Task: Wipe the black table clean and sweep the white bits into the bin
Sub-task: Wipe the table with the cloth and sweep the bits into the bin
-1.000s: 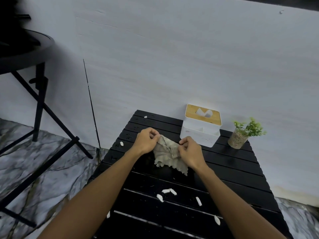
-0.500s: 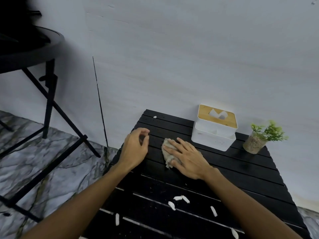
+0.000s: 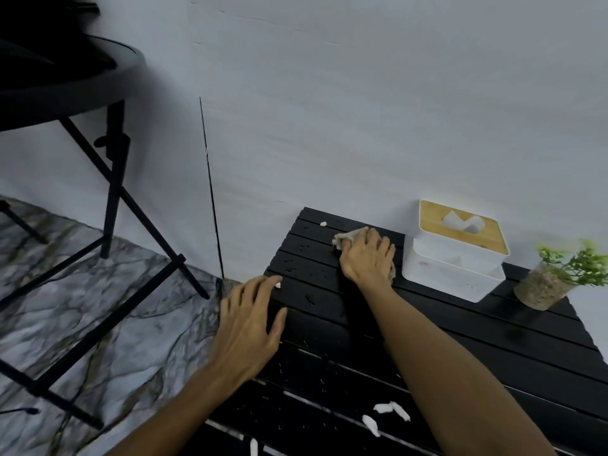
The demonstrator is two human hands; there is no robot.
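Sliding the cloth [image 3: 345,237] farther back, the right hand [image 3: 367,258] presses flat-fingered, the left hand [image 3: 248,327] splayed.

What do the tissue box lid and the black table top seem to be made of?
The lid looks like light wood or bamboo: tan and matte. The table top is black slats with a slight sheen, perhaps painted metal or wood; I can't tell which.
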